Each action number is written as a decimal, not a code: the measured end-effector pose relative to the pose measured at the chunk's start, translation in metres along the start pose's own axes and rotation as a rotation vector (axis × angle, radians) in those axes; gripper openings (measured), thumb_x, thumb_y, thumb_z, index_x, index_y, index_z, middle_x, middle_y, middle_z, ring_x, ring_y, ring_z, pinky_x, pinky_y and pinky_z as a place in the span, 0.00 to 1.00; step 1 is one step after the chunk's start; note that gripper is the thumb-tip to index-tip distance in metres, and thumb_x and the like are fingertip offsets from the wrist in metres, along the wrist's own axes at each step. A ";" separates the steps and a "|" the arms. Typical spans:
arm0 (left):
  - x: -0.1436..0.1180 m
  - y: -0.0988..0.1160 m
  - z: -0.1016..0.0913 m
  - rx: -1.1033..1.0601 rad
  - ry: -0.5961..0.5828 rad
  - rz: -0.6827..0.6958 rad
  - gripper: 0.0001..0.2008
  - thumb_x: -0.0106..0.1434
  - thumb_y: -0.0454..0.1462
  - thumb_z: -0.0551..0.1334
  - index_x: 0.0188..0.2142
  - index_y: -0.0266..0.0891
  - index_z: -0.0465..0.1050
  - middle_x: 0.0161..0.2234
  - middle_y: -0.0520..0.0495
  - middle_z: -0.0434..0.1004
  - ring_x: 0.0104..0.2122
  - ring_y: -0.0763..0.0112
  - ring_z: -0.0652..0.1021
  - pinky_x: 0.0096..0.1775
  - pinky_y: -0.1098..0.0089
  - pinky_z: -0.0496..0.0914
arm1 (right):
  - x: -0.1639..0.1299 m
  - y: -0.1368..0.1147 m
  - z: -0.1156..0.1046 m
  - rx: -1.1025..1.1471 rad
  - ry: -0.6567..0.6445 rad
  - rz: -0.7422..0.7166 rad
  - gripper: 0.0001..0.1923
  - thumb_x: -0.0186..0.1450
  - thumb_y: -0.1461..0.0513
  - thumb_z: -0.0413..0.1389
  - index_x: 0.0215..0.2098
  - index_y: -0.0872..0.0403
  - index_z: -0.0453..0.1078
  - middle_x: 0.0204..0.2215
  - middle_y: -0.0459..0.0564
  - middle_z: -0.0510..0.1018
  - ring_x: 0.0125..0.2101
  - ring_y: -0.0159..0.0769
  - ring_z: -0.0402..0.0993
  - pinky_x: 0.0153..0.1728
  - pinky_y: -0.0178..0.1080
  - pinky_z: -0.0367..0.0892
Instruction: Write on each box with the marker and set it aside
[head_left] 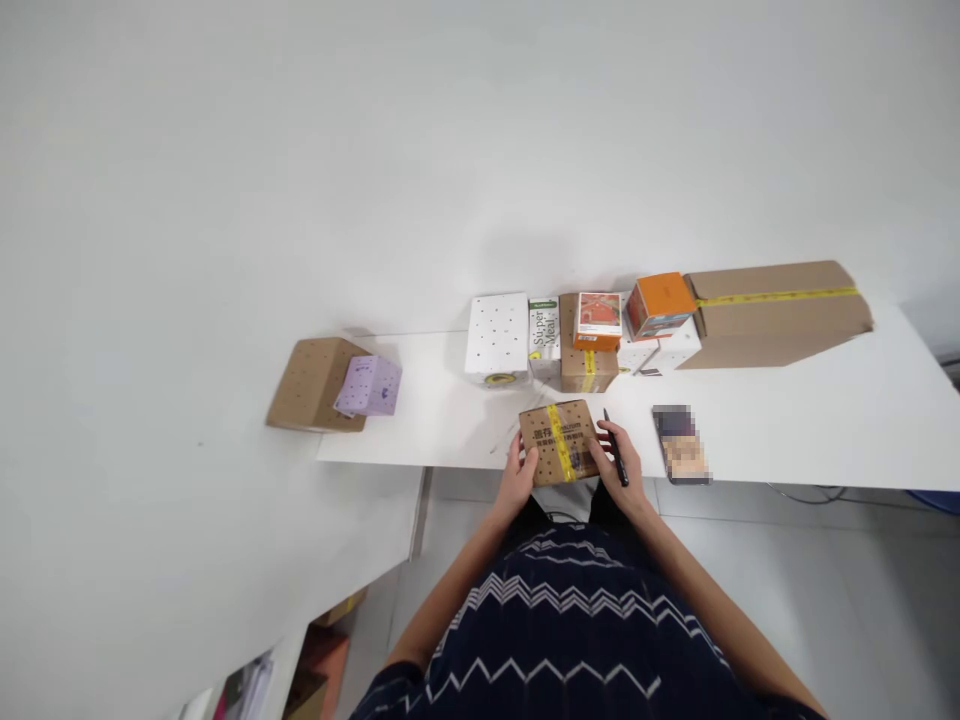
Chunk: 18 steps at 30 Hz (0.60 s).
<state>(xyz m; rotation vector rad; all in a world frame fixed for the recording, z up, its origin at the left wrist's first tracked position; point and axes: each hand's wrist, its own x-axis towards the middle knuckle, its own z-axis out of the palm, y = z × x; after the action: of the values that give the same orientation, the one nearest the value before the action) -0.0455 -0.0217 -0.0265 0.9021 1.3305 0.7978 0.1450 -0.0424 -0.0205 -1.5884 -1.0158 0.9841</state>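
A small brown cardboard box with a yellow tape strip and black dots sits at the near edge of the white table. My left hand grips its left side. My right hand holds its right side and also keeps a black pen between the fingers, tip pointing away from me.
Behind stands a row of boxes: white dotted, Super Meal carton, brown taped, orange, and a long cardboard box. A phone lies to the right. A brown box and purple box sit at left.
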 end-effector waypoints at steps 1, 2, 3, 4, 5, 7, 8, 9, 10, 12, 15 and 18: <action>-0.002 0.005 0.002 -0.024 -0.009 -0.033 0.37 0.59 0.57 0.60 0.63 0.48 0.52 0.61 0.39 0.61 0.54 0.58 0.71 0.52 0.58 0.69 | -0.001 -0.003 -0.001 0.006 -0.012 0.013 0.21 0.63 0.51 0.54 0.51 0.51 0.64 0.43 0.54 0.74 0.39 0.39 0.74 0.35 0.42 0.72; -0.004 0.010 0.004 -0.043 -0.014 -0.076 0.39 0.58 0.57 0.60 0.63 0.49 0.50 0.61 0.39 0.61 0.53 0.57 0.72 0.49 0.58 0.71 | -0.001 -0.005 -0.003 0.007 -0.014 0.021 0.21 0.63 0.51 0.54 0.51 0.52 0.64 0.42 0.54 0.74 0.38 0.39 0.74 0.35 0.41 0.72; -0.006 0.014 0.007 -0.050 -0.021 -0.121 0.41 0.57 0.58 0.61 0.64 0.51 0.47 0.62 0.40 0.60 0.51 0.57 0.73 0.45 0.59 0.73 | -0.002 -0.007 -0.004 0.001 -0.008 0.022 0.21 0.63 0.50 0.53 0.50 0.52 0.64 0.42 0.53 0.75 0.38 0.39 0.74 0.35 0.41 0.71; -0.008 0.016 0.008 -0.042 -0.028 -0.160 0.43 0.56 0.58 0.62 0.65 0.52 0.44 0.63 0.40 0.59 0.50 0.56 0.74 0.41 0.60 0.74 | -0.002 -0.010 -0.004 -0.013 0.000 0.022 0.21 0.63 0.50 0.53 0.49 0.53 0.65 0.41 0.53 0.75 0.37 0.38 0.73 0.36 0.41 0.71; -0.009 0.018 0.010 -0.022 -0.034 -0.189 0.46 0.54 0.58 0.63 0.65 0.54 0.42 0.63 0.40 0.58 0.49 0.55 0.75 0.38 0.62 0.75 | -0.002 -0.011 -0.005 -0.030 0.008 0.024 0.20 0.63 0.50 0.52 0.48 0.53 0.65 0.40 0.53 0.75 0.36 0.38 0.73 0.36 0.41 0.70; -0.010 0.019 0.012 0.023 -0.032 -0.209 0.51 0.51 0.57 0.66 0.66 0.54 0.39 0.63 0.38 0.59 0.47 0.56 0.76 0.34 0.65 0.75 | -0.001 -0.014 -0.005 -0.066 0.028 0.038 0.19 0.63 0.51 0.51 0.47 0.53 0.66 0.37 0.51 0.76 0.34 0.36 0.72 0.36 0.40 0.69; -0.010 0.018 0.012 0.037 -0.028 -0.205 0.53 0.50 0.56 0.68 0.66 0.52 0.38 0.62 0.38 0.60 0.46 0.56 0.76 0.33 0.66 0.75 | 0.000 -0.015 -0.005 -0.080 0.040 0.045 0.19 0.63 0.51 0.50 0.46 0.54 0.67 0.37 0.51 0.76 0.33 0.36 0.71 0.36 0.40 0.68; -0.009 0.016 0.012 0.041 -0.024 -0.193 0.54 0.49 0.56 0.68 0.66 0.51 0.38 0.61 0.37 0.62 0.45 0.57 0.76 0.32 0.66 0.74 | 0.001 -0.015 -0.005 -0.090 0.052 0.049 0.18 0.63 0.52 0.50 0.45 0.54 0.67 0.37 0.51 0.76 0.33 0.35 0.71 0.35 0.40 0.68; -0.007 0.014 0.011 0.039 -0.023 -0.177 0.54 0.49 0.56 0.69 0.66 0.50 0.39 0.60 0.37 0.64 0.43 0.58 0.77 0.32 0.66 0.74 | 0.002 -0.015 -0.006 -0.098 0.065 0.050 0.17 0.63 0.52 0.50 0.45 0.54 0.67 0.38 0.51 0.76 0.33 0.35 0.70 0.35 0.39 0.67; -0.002 0.010 0.009 0.033 -0.032 -0.136 0.54 0.48 0.56 0.69 0.67 0.49 0.40 0.58 0.38 0.67 0.42 0.59 0.77 0.33 0.66 0.75 | 0.006 -0.015 -0.006 -0.118 0.086 0.041 0.16 0.62 0.53 0.50 0.43 0.53 0.68 0.39 0.51 0.76 0.33 0.35 0.70 0.37 0.40 0.67; 0.006 0.008 0.005 0.045 -0.047 -0.083 0.52 0.49 0.55 0.69 0.66 0.48 0.43 0.57 0.40 0.67 0.43 0.59 0.77 0.35 0.65 0.75 | 0.014 -0.014 -0.005 -0.132 0.090 0.010 0.16 0.62 0.54 0.50 0.44 0.53 0.68 0.38 0.49 0.75 0.33 0.35 0.69 0.38 0.40 0.66; 0.011 0.009 0.003 0.048 -0.054 -0.078 0.50 0.51 0.53 0.68 0.66 0.48 0.43 0.59 0.39 0.65 0.44 0.57 0.77 0.35 0.64 0.76 | 0.020 -0.010 -0.003 -0.126 0.077 -0.019 0.15 0.63 0.55 0.49 0.44 0.52 0.68 0.37 0.48 0.75 0.33 0.34 0.69 0.39 0.39 0.66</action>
<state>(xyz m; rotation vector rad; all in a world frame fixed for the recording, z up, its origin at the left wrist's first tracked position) -0.0414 -0.0078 -0.0232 0.8973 1.3345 0.6794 0.1528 -0.0223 -0.0124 -1.7039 -1.0548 0.8536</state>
